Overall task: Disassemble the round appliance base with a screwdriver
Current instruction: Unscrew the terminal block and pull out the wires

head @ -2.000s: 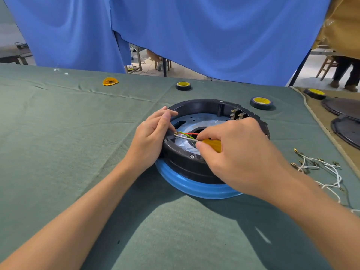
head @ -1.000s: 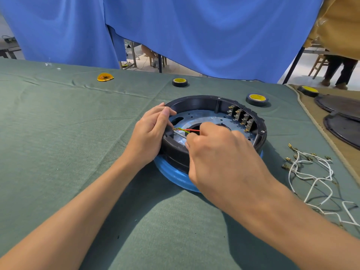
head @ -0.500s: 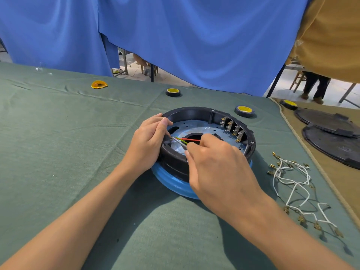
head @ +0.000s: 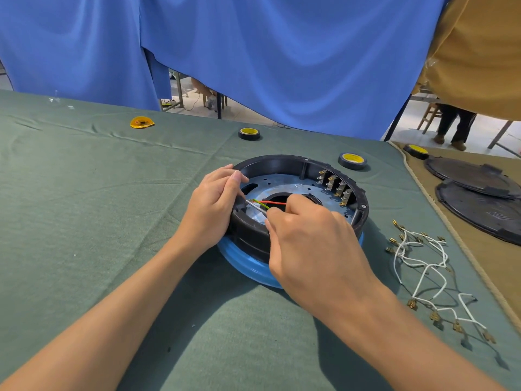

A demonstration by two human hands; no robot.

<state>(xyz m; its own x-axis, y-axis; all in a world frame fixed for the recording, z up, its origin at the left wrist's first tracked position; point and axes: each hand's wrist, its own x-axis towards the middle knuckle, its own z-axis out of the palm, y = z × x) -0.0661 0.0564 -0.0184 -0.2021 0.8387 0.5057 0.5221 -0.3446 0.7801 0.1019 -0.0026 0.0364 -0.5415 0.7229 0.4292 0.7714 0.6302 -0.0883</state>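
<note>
**On the green cloth: both hands at the round base**

On the left, the green cloth (head: 84, 207) spreads wide, with a yellow disc (head: 141, 122) near its far edge. A tape roll (head: 249, 133) sits further right along that edge, below the blue curtain (head: 282, 66).

The left hand (head: 210, 210) curls over the left rim of the round base (head: 282, 164) and grips it. The base lies flat at the middle of the cloth, open side up.

The right hand (head: 315, 244) is closed round the screwdriver (head: 255, 206). Its handle is hidden in the fist, and its bare shaft points at the inner wall, just beside the left fingertips and the red and green wires (head: 272, 203).

A second tape roll (head: 352, 160) sits just behind the base. White wires (head: 423, 266) sprawl between the base and the cloth's corded right edge, near the right forearm. Past that edge lie two black lids (head: 479, 204).
</note>
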